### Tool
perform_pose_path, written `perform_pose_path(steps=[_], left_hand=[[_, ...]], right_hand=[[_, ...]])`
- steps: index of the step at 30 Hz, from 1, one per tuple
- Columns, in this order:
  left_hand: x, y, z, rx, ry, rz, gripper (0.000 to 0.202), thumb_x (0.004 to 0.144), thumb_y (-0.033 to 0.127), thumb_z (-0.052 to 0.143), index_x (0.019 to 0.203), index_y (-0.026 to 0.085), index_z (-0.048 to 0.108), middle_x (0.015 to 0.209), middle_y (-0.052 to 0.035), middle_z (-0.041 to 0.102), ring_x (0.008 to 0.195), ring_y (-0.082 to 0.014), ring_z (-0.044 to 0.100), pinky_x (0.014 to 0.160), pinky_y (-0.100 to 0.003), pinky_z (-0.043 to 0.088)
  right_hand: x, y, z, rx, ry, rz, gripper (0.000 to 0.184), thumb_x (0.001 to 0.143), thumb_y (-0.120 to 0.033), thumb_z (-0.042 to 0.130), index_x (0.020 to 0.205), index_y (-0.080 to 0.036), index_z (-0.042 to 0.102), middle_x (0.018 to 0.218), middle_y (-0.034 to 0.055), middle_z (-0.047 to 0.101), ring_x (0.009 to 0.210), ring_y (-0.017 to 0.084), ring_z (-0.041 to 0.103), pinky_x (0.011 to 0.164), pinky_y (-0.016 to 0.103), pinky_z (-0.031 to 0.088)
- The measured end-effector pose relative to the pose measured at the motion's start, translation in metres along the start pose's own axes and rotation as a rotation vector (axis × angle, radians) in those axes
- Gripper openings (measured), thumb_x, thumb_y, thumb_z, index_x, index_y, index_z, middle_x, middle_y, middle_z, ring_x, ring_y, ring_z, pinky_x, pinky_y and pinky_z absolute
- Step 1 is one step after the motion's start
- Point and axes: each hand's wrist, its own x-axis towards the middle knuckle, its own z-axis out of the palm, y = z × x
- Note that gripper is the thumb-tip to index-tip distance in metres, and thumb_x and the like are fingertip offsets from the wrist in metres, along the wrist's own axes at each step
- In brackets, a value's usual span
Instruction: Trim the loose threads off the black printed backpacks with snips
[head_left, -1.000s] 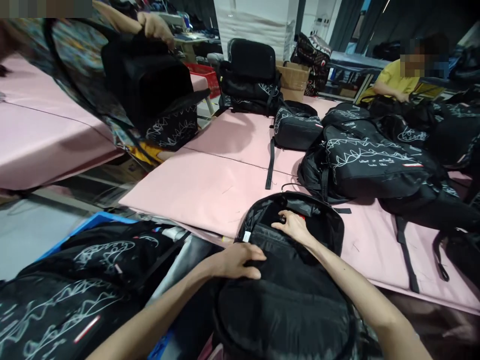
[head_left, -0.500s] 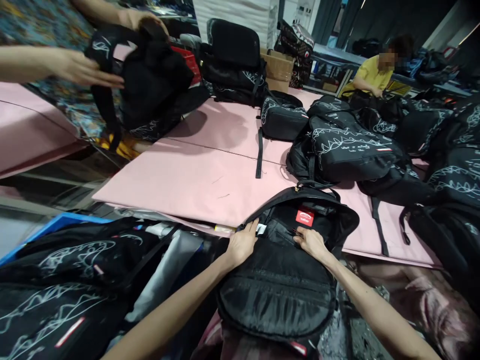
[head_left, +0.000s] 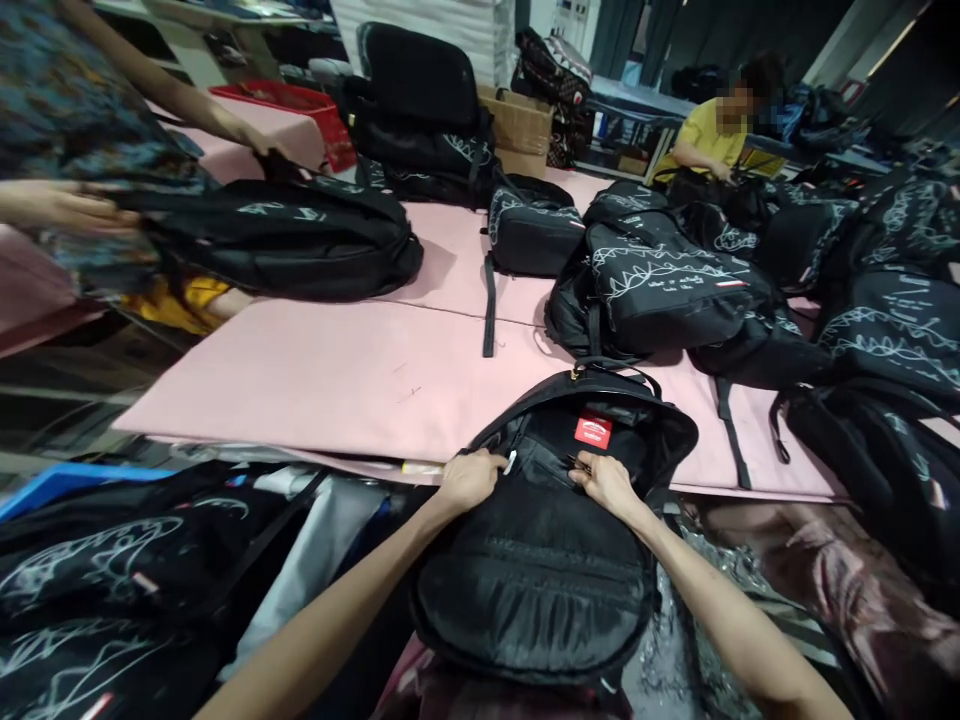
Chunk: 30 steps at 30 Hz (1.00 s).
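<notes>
An unzipped black backpack (head_left: 536, 560) lies open in front of me, its top on the table edge and its front panel folded down toward my lap. My left hand (head_left: 471, 478) is closed on the left side of its opening, beside a small white label (head_left: 511, 462). Over the inside, my right hand (head_left: 606, 482) is closed in a pinch around a small dark pointed tool (head_left: 574, 463), whose exact kind is too small to tell. A red tag (head_left: 592, 431) shows on the inner back wall, just above that hand.
The pink-covered table (head_left: 300, 380) stretches ahead. Several black backpacks with white scribble print (head_left: 667, 280) are heaped at the right. More backpacks (head_left: 97, 570) fill a blue bin (head_left: 67, 480) at my left. Across the table, a co-worker's hands hold another backpack (head_left: 300, 240); a person in yellow (head_left: 709, 135) works farther back.
The co-worker's backpack has gone from held upright to lying flat on the table. My view has shifted slightly right. Both my hands stay at the backpack opening.
</notes>
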Motion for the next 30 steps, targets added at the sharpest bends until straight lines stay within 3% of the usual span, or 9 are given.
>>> perform_pose_path(steps=[5,7,10,13,16,20,23,27,30], left_hand=[[-0.026,0.013,0.011,0.071,0.101,0.181,0.047,0.079,0.007,0.036,0.11,0.029,0.065,0.109,-0.0062,0.063,0.089,-0.0222,0.056,0.074,-0.029,0.045],[-0.032,0.015,0.012,0.123,0.131,0.201,0.046,0.08,0.009,0.037,0.111,0.028,0.064,0.109,-0.0065,0.063,0.089,-0.0227,0.054,0.073,-0.029,0.046],[-0.033,0.018,0.01,0.171,0.124,0.21,0.043,0.081,0.011,0.038,0.112,0.028,0.063,0.108,-0.0064,0.063,0.091,-0.0225,0.054,0.075,-0.029,0.046],[-0.029,0.028,0.005,0.204,0.07,0.229,0.044,0.081,0.011,0.038,0.113,0.028,0.062,0.105,-0.005,0.063,0.091,-0.0221,0.053,0.072,-0.028,0.045],[-0.025,0.037,0.003,0.218,0.022,0.227,0.042,0.081,0.011,0.039,0.11,0.028,0.064,0.1,-0.0049,0.064,0.091,-0.0224,0.053,0.066,-0.026,0.045],[-0.025,0.042,0.005,0.183,0.056,0.26,0.042,0.079,0.01,0.039,0.108,0.027,0.064,0.098,-0.0049,0.065,0.091,-0.0216,0.054,0.068,-0.027,0.045],[-0.022,0.044,0.004,0.17,0.115,0.327,0.04,0.076,0.006,0.041,0.1,0.024,0.067,0.104,-0.0056,0.065,0.107,-0.025,0.051,0.087,-0.036,0.044],[-0.011,0.053,0.001,0.147,0.015,0.35,0.041,0.069,-0.003,0.04,0.09,0.018,0.067,0.129,-0.0068,0.052,0.123,-0.0241,0.043,0.101,-0.038,0.037],[-0.004,0.055,0.002,0.18,-0.075,0.334,0.041,0.07,-0.005,0.038,0.093,0.015,0.065,0.133,-0.0098,0.049,0.123,-0.0231,0.045,0.1,-0.037,0.039]], right_hand=[[-0.021,0.017,-0.013,0.069,0.087,-0.014,0.024,0.086,-0.033,0.051,0.107,-0.03,0.061,0.107,-0.0006,0.066,0.097,0.016,0.061,0.075,0.021,0.041],[-0.046,0.038,-0.02,0.051,0.173,0.039,0.028,0.086,-0.025,0.049,0.111,-0.03,0.061,0.115,-0.0002,0.063,0.102,0.016,0.059,0.081,0.023,0.042],[-0.09,0.075,-0.02,0.085,0.257,0.18,0.029,0.083,-0.021,0.048,0.105,-0.03,0.064,0.11,0.0005,0.066,0.097,0.019,0.062,0.082,0.028,0.045],[-0.118,0.099,-0.005,0.401,0.363,0.157,0.025,0.084,-0.028,0.047,0.1,-0.026,0.066,0.107,0.0018,0.067,0.096,0.018,0.062,0.085,0.029,0.046],[-0.122,0.107,0.015,0.705,0.478,0.209,0.027,0.082,-0.035,0.047,0.092,-0.021,0.067,0.097,0.0052,0.07,0.091,0.02,0.063,0.083,0.031,0.048],[-0.115,0.102,0.016,0.814,0.518,0.228,0.027,0.081,-0.038,0.048,0.089,-0.019,0.066,0.091,0.007,0.071,0.089,0.021,0.064,0.082,0.033,0.048],[-0.097,0.088,-0.007,0.675,0.471,0.163,0.032,0.085,-0.039,0.044,0.102,-0.021,0.063,0.09,0.0053,0.071,0.088,0.02,0.065,0.079,0.031,0.048],[-0.04,0.055,-0.04,0.243,0.325,0.011,0.048,0.083,-0.048,0.05,0.126,-0.028,0.048,0.101,0.0034,0.068,0.096,0.023,0.062,0.08,0.031,0.045],[0.014,0.027,-0.042,0.099,0.187,-0.104,0.032,0.085,-0.039,0.051,0.114,-0.027,0.057,0.115,0.0041,0.062,0.104,0.022,0.058,0.082,0.029,0.043]])
